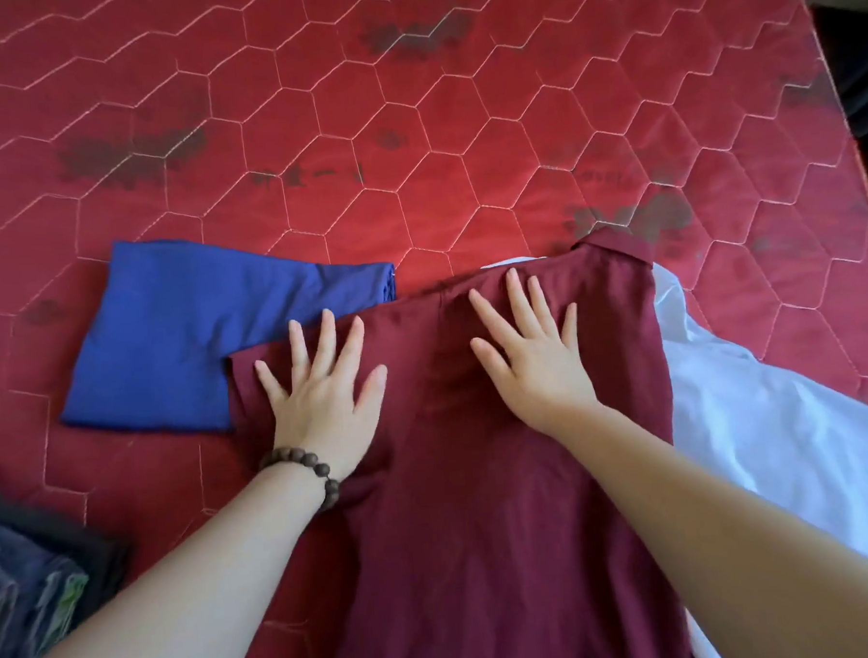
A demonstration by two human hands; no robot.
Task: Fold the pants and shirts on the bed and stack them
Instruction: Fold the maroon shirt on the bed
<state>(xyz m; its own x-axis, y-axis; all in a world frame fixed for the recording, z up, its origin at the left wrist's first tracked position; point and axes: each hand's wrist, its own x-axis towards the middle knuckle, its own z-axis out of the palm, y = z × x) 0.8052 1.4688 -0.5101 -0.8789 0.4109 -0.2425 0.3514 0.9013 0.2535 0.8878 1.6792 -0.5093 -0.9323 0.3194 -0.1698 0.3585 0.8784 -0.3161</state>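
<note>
A maroon collared shirt [481, 502] lies flat on the red quilted mattress [411, 128], its collar at the far end. My left hand [324, 390] presses flat on the shirt's left part, fingers spread. My right hand [528, 344] presses flat near the collar, fingers spread too. A folded blue garment [170, 327] sits to the left, its near right corner under the maroon shirt's edge. A white garment [779, 421] lies partly beneath the maroon shirt and spreads out to the right.
A dark pile of clothes [28, 591] sits at the bottom left corner. The mattress's right edge [843, 121] runs along the right, with dark floor beyond. Bare mattress stretches across the far half.
</note>
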